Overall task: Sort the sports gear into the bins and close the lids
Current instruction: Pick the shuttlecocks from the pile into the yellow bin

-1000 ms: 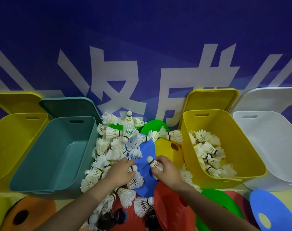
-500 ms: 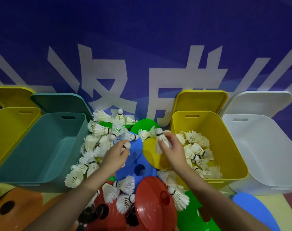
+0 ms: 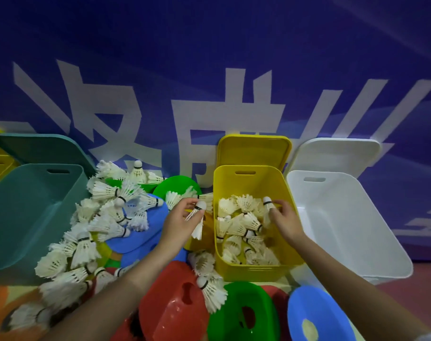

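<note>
Over the yellow bin (image 3: 249, 269), the right hand (image 3: 284, 221) has arrived pinching a shuttlecock (image 3: 267, 204), ready to drop, while the left hand (image 3: 182, 221), gripping another shuttlecock (image 3: 197, 223), follows from the pile.

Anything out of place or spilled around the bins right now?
Nothing damaged. Loose shuttlecocks lie heaped over the cones between the teal bin and yellow bin, unsorted. All lids stand open.

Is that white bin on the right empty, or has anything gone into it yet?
Empty, as far as it shows: the white bin has bare walls and floor, its lid leaning open behind. The shuttlecocks sit in the yellow bin beside it.
</note>
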### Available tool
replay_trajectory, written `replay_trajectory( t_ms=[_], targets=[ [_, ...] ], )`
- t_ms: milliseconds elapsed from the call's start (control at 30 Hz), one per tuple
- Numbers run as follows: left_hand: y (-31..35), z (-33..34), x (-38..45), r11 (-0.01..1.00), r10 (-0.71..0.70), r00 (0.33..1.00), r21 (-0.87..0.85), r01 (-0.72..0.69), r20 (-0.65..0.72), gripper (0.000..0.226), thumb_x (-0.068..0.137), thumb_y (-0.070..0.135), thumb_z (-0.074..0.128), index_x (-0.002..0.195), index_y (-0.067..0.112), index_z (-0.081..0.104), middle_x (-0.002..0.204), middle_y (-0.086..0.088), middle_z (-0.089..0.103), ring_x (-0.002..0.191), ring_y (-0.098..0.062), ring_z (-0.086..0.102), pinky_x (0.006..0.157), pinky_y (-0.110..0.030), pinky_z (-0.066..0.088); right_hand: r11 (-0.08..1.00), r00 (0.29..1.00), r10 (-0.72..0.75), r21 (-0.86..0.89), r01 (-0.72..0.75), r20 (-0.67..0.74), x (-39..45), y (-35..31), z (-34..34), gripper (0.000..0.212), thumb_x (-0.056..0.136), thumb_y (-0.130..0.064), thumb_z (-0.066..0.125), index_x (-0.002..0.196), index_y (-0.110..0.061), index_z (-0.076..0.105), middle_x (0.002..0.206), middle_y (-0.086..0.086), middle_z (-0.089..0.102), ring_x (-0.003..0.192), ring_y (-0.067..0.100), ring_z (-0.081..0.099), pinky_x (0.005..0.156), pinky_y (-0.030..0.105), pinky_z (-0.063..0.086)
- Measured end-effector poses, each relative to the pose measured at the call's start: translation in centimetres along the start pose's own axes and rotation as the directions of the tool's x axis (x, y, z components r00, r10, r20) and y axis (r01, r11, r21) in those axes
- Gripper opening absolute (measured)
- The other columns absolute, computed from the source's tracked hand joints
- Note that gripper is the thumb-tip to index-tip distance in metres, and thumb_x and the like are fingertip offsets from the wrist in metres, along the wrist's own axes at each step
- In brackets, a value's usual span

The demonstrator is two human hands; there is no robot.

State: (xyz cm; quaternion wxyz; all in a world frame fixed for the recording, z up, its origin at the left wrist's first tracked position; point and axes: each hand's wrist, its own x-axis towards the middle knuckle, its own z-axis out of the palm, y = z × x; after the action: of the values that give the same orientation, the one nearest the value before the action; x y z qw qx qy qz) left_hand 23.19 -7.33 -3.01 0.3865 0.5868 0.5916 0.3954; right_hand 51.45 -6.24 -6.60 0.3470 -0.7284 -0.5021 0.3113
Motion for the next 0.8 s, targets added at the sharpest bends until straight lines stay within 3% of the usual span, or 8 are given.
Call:
replay_trajectory(
  t_ms=[100,167,300,400,500,600,700,800],
  targets=[
    [0.5,2.0,0.1,1.0,0.001,1.0,-0.016,-0.002,-0.027,0.025,0.087,0.025,0.067,0.112,0.023,0.06,0.101,0.009,0.06,0.094,-0.002,0.055,0.075,-0.018,0.043,0.993,0.954,-0.032,-0.099,0.064,0.299,0.0,0.8,1.4,0.039,0.093,-0.024,0.055,0.13,-0.019,0.044,0.108,0.003,0.056,0.088,0.016,0.057,0.069,0.026,0.043],
    [0.7,3.2,0.1,1.0,-0.02,0.999,-0.023,0.02,-0.026,0.025,0.088,0.025,0.066,0.112,0.024,0.06,0.101,0.008,0.06,0.092,-0.002,0.055,0.072,-0.014,0.042,0.967,0.892,-0.04,-0.207,0.148,0.449,0.4,1.5,3.0,0.046,0.091,-0.023,0.059,0.134,-0.019,0.043,0.121,0.005,0.052,0.106,0.021,0.055,0.078,0.025,0.042],
    [0.8,4.8,-0.3,0.999,-0.038,0.999,-0.028,0.037,-0.029,0.024,0.088,0.024,0.066,0.111,0.029,0.059,0.1,0.013,0.059,0.091,0.004,0.054,0.071,-0.008,0.041,0.847,0.8,-0.006,-0.422,0.324,0.6,1.8,3.3,5.1,0.044,0.087,-0.027,0.061,0.129,-0.023,0.051,0.13,0.005,0.057,0.117,0.022,0.054,0.091,0.029,0.046],
    [0.6,5.2,-0.7,0.998,-0.04,0.999,-0.044,0.039,-0.03,0.022,0.089,0.026,0.065,0.109,0.034,0.058,0.103,0.015,0.058,0.096,0.003,0.053,0.077,-0.013,0.043,0.728,0.781,0.015,-0.543,0.42,0.624,2.3,4.1,5.8,0.039,0.087,-0.034,0.061,0.126,-0.032,0.057,0.129,-0.001,0.06,0.115,0.019,0.056,0.092,0.03,0.048],
    [0.7,5.5,-1.1,0.997,-0.04,0.998,-0.064,0.036,-0.057,0.023,0.09,0.026,0.064,0.111,0.034,0.058,0.106,0.018,0.058,0.1,0.004,0.053,0.076,-0.011,0.042,0.676,0.813,-0.054,-0.578,0.457,0.579,2.2,3.5,6.0,0.044,0.089,-0.041,0.058,0.131,-0.029,0.053,0.131,0.005,0.054,0.121,0.023,0.049,0.094,0.032,0.045],
    [1.0,5.7,-0.9,0.995,-0.022,0.996,-0.096,0.015,-0.081,0.025,0.09,0.025,0.064,0.112,0.034,0.059,0.107,0.02,0.06,0.1,0.005,0.055,0.076,-0.007,0.042,0.771,0.851,-0.257,-0.434,0.467,0.459,1.9,1.7,4.0,0.046,0.09,-0.04,0.058,0.132,-0.023,0.052,0.134,0.006,0.051,0.126,0.024,0.043,0.1,0.035,0.041],
    [1.8,6.2,0.1,0.994,0.025,0.998,-0.103,-0.031,-0.053,0.026,0.089,0.023,0.065,0.113,0.032,0.061,0.107,0.019,0.062,0.101,0.004,0.056,0.08,-0.011,0.043,0.794,0.875,-0.447,-0.369,0.483,0.184,2.2,0.3,0.1,0.041,0.09,-0.035,0.055,0.126,-0.016,0.058,0.122,0.01,0.059,0.117,0.029,0.05,0.096,0.039,0.042],
    [2.5,7.5,1.5,0.995,0.06,0.998,-0.078,-0.06,0.004,0.025,0.089,0.022,0.065,0.112,0.031,0.061,0.107,0.015,0.063,0.101,0.002,0.057,0.084,-0.015,0.045,0.828,0.893,-0.442,-0.421,0.37,-0.084,2.9,0.8,-3.5,0.044,0.088,-0.028,0.052,0.128,-0.01,0.055,0.12,0.014,0.06,0.113,0.034,0.053,0.093,0.043,0.043]
  ],
)
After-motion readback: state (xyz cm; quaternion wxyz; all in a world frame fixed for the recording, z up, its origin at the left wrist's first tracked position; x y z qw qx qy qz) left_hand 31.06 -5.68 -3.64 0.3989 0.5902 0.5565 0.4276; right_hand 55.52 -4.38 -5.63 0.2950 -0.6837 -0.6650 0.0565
